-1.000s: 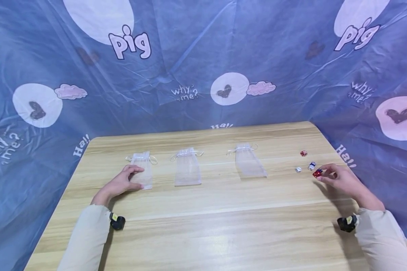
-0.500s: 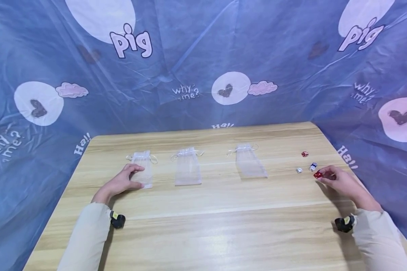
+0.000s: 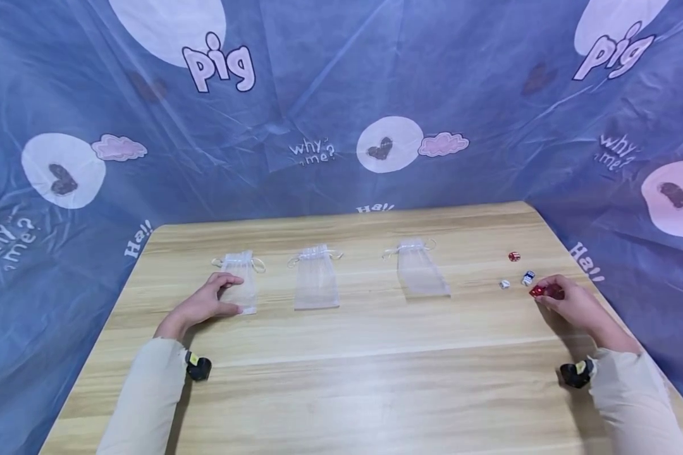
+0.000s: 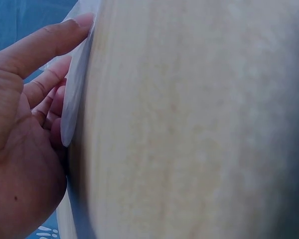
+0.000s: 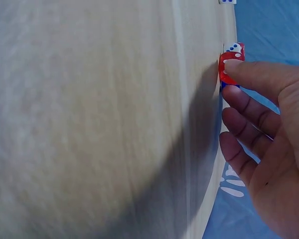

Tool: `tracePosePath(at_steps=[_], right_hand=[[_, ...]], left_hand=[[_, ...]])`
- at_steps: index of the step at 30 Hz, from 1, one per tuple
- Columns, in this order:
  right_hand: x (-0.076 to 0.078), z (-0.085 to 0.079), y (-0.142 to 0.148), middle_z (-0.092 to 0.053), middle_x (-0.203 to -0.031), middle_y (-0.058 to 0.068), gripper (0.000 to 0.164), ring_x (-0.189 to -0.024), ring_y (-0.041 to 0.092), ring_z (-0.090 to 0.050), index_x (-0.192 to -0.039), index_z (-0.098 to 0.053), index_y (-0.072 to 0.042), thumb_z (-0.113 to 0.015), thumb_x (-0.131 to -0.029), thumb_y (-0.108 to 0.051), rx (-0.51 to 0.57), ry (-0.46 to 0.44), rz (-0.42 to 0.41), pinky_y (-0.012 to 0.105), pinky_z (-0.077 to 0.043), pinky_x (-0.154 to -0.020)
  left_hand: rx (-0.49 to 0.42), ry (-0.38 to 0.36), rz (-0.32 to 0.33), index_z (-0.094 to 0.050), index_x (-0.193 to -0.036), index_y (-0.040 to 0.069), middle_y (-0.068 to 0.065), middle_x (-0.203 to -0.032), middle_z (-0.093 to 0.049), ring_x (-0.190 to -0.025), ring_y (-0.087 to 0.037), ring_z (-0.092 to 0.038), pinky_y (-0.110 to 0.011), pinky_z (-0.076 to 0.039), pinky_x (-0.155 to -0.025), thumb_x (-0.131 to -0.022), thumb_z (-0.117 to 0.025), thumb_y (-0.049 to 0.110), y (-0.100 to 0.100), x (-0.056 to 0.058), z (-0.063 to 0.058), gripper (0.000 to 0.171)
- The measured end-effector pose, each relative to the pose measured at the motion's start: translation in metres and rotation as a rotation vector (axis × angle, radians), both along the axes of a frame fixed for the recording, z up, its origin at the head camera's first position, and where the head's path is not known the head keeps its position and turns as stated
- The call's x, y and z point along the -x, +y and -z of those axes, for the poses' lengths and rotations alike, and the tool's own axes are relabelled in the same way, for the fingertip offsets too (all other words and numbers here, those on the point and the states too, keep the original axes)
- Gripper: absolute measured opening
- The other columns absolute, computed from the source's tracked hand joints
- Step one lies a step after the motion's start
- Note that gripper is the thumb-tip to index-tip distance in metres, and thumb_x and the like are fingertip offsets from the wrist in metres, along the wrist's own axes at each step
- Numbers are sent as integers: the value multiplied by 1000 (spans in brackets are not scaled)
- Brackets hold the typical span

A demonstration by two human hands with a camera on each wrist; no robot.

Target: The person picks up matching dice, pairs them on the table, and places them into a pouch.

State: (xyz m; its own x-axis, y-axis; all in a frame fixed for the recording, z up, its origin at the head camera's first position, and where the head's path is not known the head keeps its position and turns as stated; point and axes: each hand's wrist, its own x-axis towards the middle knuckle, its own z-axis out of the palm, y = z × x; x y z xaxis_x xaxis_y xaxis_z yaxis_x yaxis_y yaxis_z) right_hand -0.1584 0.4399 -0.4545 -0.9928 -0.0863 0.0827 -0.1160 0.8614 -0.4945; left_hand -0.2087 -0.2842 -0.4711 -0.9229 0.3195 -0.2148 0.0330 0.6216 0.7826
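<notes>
In the head view, my left hand (image 3: 207, 300) rests on the leftmost sheer white drawstring bag (image 3: 243, 287). Its thumb lies by the bag's near edge, the fingers farther up, with a gap between. The left wrist view shows the thumb on the thin bag fabric (image 4: 74, 107). On the right, my right hand (image 3: 575, 306) pinches a red die (image 3: 537, 291) with white dots between thumb and fingertips. A sliver of blue shows under the red die (image 5: 228, 73) in the right wrist view; what it belongs to is hidden.
Two more sheer bags, a middle one (image 3: 317, 281) and a right one (image 3: 422, 272), lie flat. Near the right hand sit a white die (image 3: 504, 284), a blue-and-white piece (image 3: 528, 277) and another red die (image 3: 514, 256). Blue printed cloth (image 3: 319, 95) surrounds the wooden table (image 3: 364, 373).
The red die has turned in my right fingers, and the dark blue patch seen on it a second ago no longer shows in the head view. The left hand stays on the bag.
</notes>
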Motion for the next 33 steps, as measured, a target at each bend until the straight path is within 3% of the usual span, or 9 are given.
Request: tracePosePath(at_steps=[6, 15, 21, 33], right_hand=[[-4, -7, -4, -65, -86, 20, 22, -71, -16, -41, -101, -57, 10, -66, -84, 1, -12, -2, -4, 13, -40, -58], [-12, -20, -29, -62, -76, 5, 20, -69, -13, -44, -97, -61, 7, -68, -78, 9, 4, 105, -119, 13, -40, -58], [-12, -31, -56, -63, -78, 3, 20, -72, -11, -46, -95, -62, 1, -68, -78, 7, -2, 139, -195, 16, -42, -60], [-8, -39, -125, -65, -90, -1, 20, -78, 4, -54, -99, -63, -9, -67, -82, 1, 1, 19, -323, 23, -47, -65]], left_hand=[[3, -6, 7, -47, -134, 1, -25, -142, -27, -131, -44, -31, -58, -25, -111, -79, -78, 18, 1, 0, -3, 65], [-18, -21, 21, -46, -135, 1, -24, -144, -25, -133, -44, -29, -59, -24, -111, -80, -77, 16, 1, -1, -5, 65], [-15, -22, 23, -46, -135, 0, -24, -144, -25, -134, -44, -28, -59, -22, -112, -80, -77, 17, 0, 1, -5, 65], [5, -27, 25, -46, -135, 0, -25, -144, -24, -133, -44, -29, -58, -22, -112, -80, -77, 18, -1, 1, -1, 66]])
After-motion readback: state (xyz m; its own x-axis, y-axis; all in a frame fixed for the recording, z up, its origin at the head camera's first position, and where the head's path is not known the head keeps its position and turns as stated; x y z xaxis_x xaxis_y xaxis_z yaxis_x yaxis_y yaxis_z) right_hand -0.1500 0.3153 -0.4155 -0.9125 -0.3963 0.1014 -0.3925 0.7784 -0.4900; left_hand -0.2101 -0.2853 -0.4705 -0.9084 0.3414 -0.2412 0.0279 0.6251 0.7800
